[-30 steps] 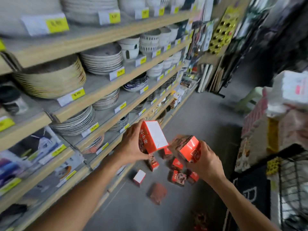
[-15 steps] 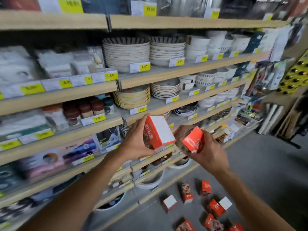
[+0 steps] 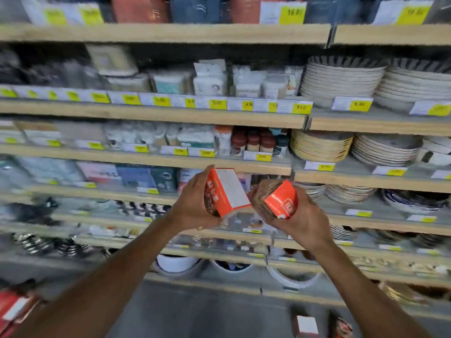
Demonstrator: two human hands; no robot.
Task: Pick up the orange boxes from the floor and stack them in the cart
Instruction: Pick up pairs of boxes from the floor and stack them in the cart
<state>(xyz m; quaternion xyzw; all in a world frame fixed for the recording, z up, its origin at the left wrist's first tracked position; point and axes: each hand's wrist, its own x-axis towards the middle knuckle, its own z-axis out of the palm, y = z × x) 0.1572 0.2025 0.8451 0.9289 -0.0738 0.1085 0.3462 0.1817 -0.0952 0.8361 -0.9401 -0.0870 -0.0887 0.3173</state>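
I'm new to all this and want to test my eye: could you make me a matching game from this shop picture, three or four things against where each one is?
Things:
1. box with the white face
2. box with the orange end
3. stack of gold-rimmed plates
4. small box with a white top

Places:
A. on the floor at the bottom edge
B. gripped in the left hand
C. on a shelf, right of the brown-capped jars
D. gripped in the right hand

Pairs: 1-B, 2-D, 3-C, 4-A
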